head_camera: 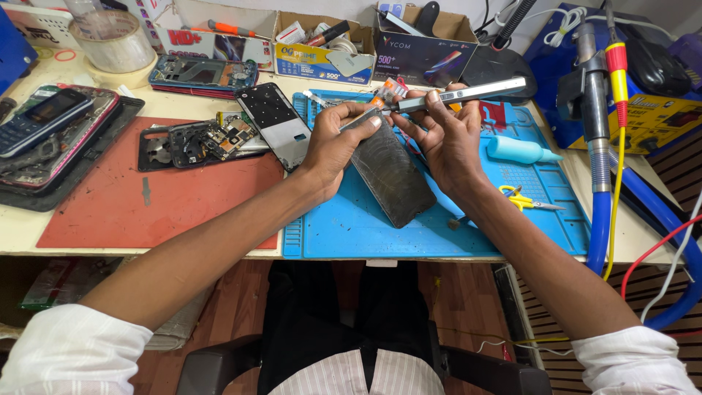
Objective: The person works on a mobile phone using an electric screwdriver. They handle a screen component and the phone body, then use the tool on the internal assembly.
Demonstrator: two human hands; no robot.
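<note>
**Phone held up on edge over the blue mat, tool tip at its top end**

At the far left of the bench a keypad phone (40, 117) lies on a dark tray (73, 172), near a roll of clear tape (113, 40). Next comes a red mat (153, 201) carrying an opened phone frame with its circuit board (201, 140) exposed, and a pale back panel (276, 124) leaning across the mat's right edge, set aside within easy reach.

The left hand (333, 150) is closed around the upper left edge of a dark smartphone (391, 175), thumb and fingers pinching it so the body stands tilted, lower end resting on the blue mat (439, 227). That grip appears meant to steady the phone and turn its top edge towards the tool.

The right hand (446, 139) is wrapped around a slim grey pen-shaped tool (468, 93), held like a pencil, its tip meeting the phone's upper end just beside the left fingers. Whether the tip is actually seated in a screw or seam is hard to tell, since the fingers crowd that spot.

Further right on the blue mat lie a light-blue bottle (519, 150) and yellow-handled scissors (523, 199), apart from the work. At the right edge a blue station (651, 110) with cables stands on the bench.
</note>
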